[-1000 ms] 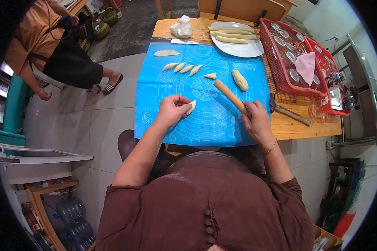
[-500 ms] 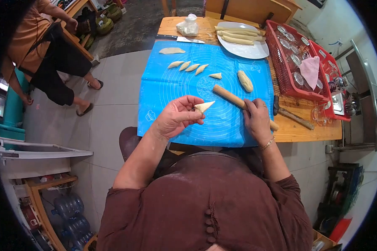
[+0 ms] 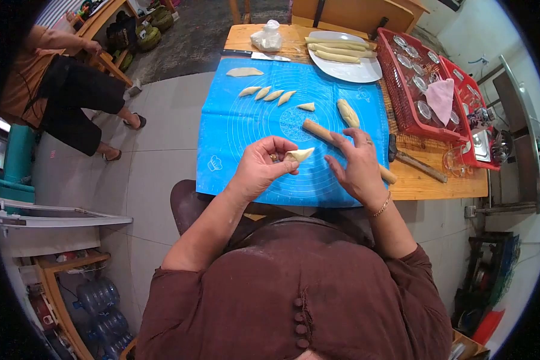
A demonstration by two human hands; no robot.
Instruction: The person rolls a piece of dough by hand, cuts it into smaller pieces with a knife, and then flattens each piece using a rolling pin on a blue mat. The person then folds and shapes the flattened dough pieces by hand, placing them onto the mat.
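Pinched between the thumb and fingers of my left hand (image 3: 265, 161) is a small pale piece of dough (image 3: 300, 155), held above the blue mat (image 3: 222, 138). My right hand (image 3: 359, 165) has its fingers apart, over the wooden rolling pin (image 3: 318, 130); whether it touches the pin is hard to tell. Several small shaped dough pieces (image 3: 274, 95) lie in a row on the mat, with a single dough piece (image 3: 306, 107) to their right. Farther right rests a larger dough lump (image 3: 347, 113). A flat dough strip (image 3: 245, 72) lies at the far left.
A white plate (image 3: 359, 74) with dough rolls, a knife (image 3: 255, 55) and a plastic bag (image 3: 267, 39) are at the back. On the right stand a red basket of glasses (image 3: 402, 114) and a hammer-like tool (image 3: 419, 158). Another person (image 3: 66, 90) stands at left.
My right hand has come off the rolling pin's grip and spread its fingers, shifting slightly left. The dough piece in my left hand has moved a little right. The other person has shifted left.
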